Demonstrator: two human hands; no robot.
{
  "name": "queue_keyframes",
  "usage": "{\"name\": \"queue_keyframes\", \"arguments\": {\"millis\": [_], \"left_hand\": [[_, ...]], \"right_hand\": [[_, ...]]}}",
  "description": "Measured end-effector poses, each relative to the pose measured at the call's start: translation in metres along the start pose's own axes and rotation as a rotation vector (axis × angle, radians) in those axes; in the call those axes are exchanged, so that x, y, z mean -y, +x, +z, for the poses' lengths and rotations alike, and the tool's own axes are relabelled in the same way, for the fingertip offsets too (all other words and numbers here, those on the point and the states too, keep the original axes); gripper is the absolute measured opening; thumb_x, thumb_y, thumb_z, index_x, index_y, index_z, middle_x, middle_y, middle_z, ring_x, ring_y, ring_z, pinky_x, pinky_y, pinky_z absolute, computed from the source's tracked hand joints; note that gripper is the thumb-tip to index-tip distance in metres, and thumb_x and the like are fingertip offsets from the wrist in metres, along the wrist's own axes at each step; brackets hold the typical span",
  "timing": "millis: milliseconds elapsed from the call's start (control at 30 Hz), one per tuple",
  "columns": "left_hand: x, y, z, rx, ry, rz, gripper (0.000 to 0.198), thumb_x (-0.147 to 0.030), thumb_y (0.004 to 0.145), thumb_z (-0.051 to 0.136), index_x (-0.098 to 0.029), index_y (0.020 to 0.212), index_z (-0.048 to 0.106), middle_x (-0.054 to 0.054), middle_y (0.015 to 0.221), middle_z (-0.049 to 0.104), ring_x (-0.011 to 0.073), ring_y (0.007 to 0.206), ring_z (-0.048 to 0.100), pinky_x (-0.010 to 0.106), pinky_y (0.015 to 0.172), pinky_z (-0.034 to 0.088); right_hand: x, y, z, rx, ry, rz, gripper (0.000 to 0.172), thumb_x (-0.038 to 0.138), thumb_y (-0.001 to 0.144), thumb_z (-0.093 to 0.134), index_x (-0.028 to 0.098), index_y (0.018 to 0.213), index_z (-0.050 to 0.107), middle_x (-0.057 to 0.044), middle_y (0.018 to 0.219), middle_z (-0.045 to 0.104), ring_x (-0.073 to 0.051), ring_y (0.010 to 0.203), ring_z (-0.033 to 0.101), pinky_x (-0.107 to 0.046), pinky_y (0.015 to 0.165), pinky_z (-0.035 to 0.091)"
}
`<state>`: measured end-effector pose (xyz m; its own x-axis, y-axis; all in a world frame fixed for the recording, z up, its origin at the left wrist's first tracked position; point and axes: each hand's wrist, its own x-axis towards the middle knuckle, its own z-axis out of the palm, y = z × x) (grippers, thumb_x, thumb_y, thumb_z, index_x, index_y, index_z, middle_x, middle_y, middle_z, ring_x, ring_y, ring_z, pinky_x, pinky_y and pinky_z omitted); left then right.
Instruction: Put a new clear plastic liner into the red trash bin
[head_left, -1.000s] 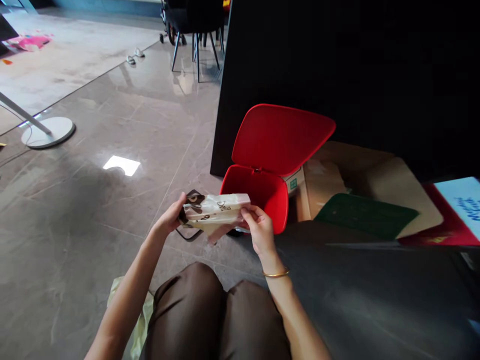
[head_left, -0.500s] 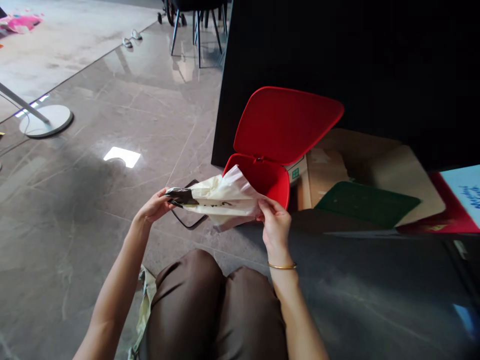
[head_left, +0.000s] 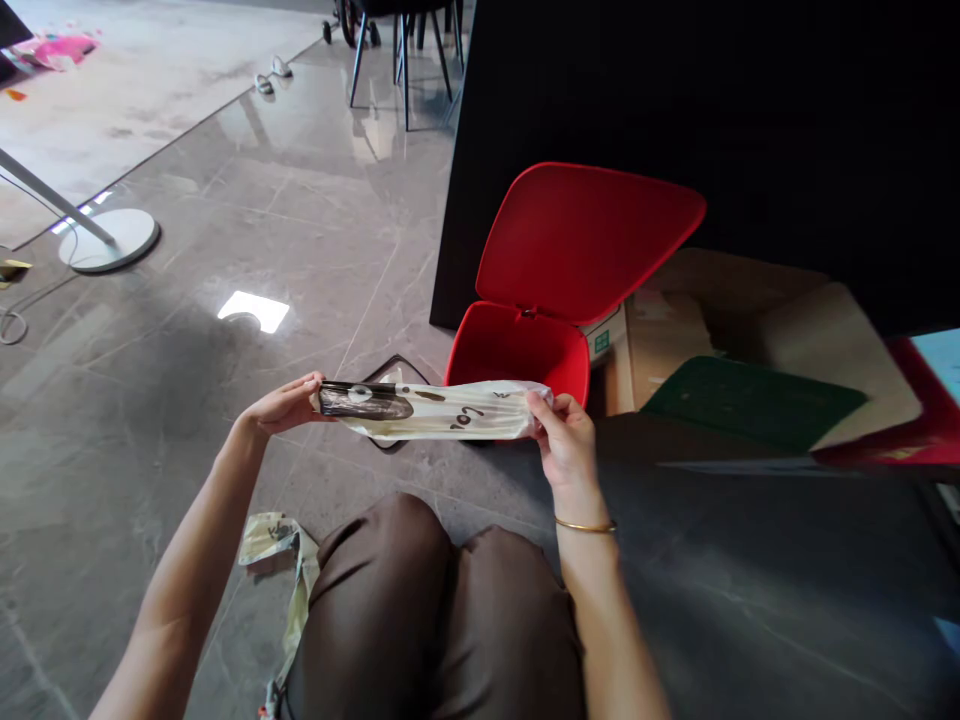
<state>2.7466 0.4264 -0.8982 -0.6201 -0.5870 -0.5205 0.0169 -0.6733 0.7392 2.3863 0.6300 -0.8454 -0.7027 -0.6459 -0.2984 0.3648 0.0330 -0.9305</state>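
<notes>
I had the folded plastic bag [head_left: 431,411] stretched flat above the floor in front of the open red bin [head_left: 517,355]; my left hand [head_left: 281,403] pinched its dark end, my right hand [head_left: 566,445] its pale end. It looked light, limp and slippery; best gripped at the ends.

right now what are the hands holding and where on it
A folded cream plastic bag with brown print, stretched flat between both hands: the left hand pinches its dark left end, the right hand grips its right end.

L hand [head_left: 283,405] & R hand [head_left: 564,445] apart, fingers pinched, arms fwd
</notes>
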Motion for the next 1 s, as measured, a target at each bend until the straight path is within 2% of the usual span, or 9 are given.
{"name": "queue_keyframes", "arguments": {"millis": [100, 233, 333, 400, 533, 633, 733, 833, 1000], "left_hand": [[0.002, 0.002, 0.009, -0.112, 0.094, 0.015, 0.038, -0.041, 0.068, 0.084, -0.017, 0.087, 0.062, 0.003, 0.078, 0.066, 0.0144, 0.065, 0.061, 0.023, 0.060, 0.049], [-0.009, 0.007, 0.010, -0.387, 0.588, 0.066, 0.043, -0.052, 0.066, 0.081, -0.016, 0.077, 0.062, 0.000, 0.063, 0.059, 0.0134, 0.058, 0.053, 0.019, 0.053, 0.034], [-0.023, 0.006, 0.026, -0.725, 0.892, 0.269, 0.044, -0.050, 0.062, 0.084, -0.017, 0.082, 0.063, 0.008, 0.079, 0.065, 0.0245, 0.085, 0.059, 0.025, 0.068, 0.040], [-0.027, 0.002, 0.055, -0.795, 0.892, 0.474, 0.043, -0.046, 0.063, 0.085, -0.018, 0.088, 0.064, 0.012, 0.093, 0.066, 0.0290, 0.103, 0.056, 0.029, 0.078, 0.042], [-0.018, -0.003, 0.134, -0.332, 0.544, 0.480, 0.028, -0.040, 0.071, 0.081, -0.017, 0.069, 0.065, 0.003, 0.063, 0.060, 0.0178, 0.071, 0.056, 0.024, 0.064, 0.040], [-0.006, -0.002, 0.165, -0.089, 0.249, 0.354, 0.026, -0.033, 0.069, 0.083, -0.013, 0.069, 0.066, 0.001, 0.063, 0.062, 0.0111, 0.058, 0.055, 0.021, 0.058, 0.042], [-0.001, -0.002, 0.158, -0.083, -0.068, 0.285, 0.022, -0.029, 0.074, 0.080, -0.014, 0.077, 0.064, 0.001, 0.072, 0.067, 0.0101, 0.064, 0.062, 0.022, 0.068, 0.051], [-0.001, -0.004, 0.135, -0.168, -0.293, 0.324, 0.018, -0.026, 0.080, 0.075, -0.016, 0.083, 0.060, -0.001, 0.081, 0.069, 0.0099, 0.074, 0.066, 0.025, 0.080, 0.055], [0.008, -0.008, 0.128, -0.167, -0.196, 0.396, 0.025, -0.031, 0.074, 0.081, -0.017, 0.080, 0.061, -0.001, 0.078, 0.069, 0.0095, 0.071, 0.065, 0.022, 0.076, 0.054]], "right_hand": [[0.000, 0.001, 0.001, 0.069, 0.022, 0.010, 0.059, 0.043, 0.048, 0.091, 0.022, 0.059, 0.037, 0.009, 0.053, 0.050, -0.006, 0.046, 0.045, -0.019, 0.042, 0.041], [0.004, 0.004, 0.006, 0.100, 0.059, 0.002, 0.059, 0.041, 0.049, 0.091, 0.021, 0.059, 0.036, 0.010, 0.054, 0.045, -0.005, 0.047, 0.041, -0.018, 0.044, 0.039], [0.003, 0.001, 0.023, 0.161, 0.032, 0.010, 0.059, 0.040, 0.050, 0.090, 0.022, 0.060, 0.035, 0.009, 0.056, 0.045, -0.005, 0.046, 0.037, -0.019, 0.041, 0.034], [-0.001, -0.004, 0.045, 0.235, -0.023, -0.010, 0.057, 0.041, 0.053, 0.088, 0.022, 0.060, 0.035, 0.008, 0.058, 0.048, -0.007, 0.048, 0.040, -0.021, 0.043, 0.035], [-0.013, -0.019, 0.097, 0.449, -0.236, -0.197, 0.051, 0.042, 0.058, 0.085, 0.022, 0.053, 0.038, 0.005, 0.057, 0.046, -0.009, 0.054, 0.042, -0.023, 0.050, 0.038], [-0.017, -0.026, 0.118, 0.629, -0.275, -0.209, 0.055, 0.041, 0.055, 0.087, 0.021, 0.051, 0.036, 0.006, 0.055, 0.042, -0.008, 0.054, 0.038, -0.022, 0.051, 0.036], [-0.012, -0.025, 0.116, 0.729, -0.153, 0.006, 0.057, 0.041, 0.055, 0.087, 0.022, 0.057, 0.034, 0.009, 0.055, 0.040, -0.005, 0.050, 0.036, -0.020, 0.048, 0.034], [-0.006, -0.018, 0.105, 0.674, 0.031, 0.178, 0.057, 0.041, 0.057, 0.087, 0.021, 0.060, 0.033, 0.010, 0.055, 0.042, -0.005, 0.051, 0.044, -0.018, 0.051, 0.039], [-0.009, -0.013, 0.103, 0.738, -0.064, 0.303, 0.045, 0.047, 0.059, 0.085, 0.021, 0.089, 0.064, 0.005, 0.071, 0.066, -0.009, 0.057, 0.059, -0.020, 0.054, 0.048]]}}
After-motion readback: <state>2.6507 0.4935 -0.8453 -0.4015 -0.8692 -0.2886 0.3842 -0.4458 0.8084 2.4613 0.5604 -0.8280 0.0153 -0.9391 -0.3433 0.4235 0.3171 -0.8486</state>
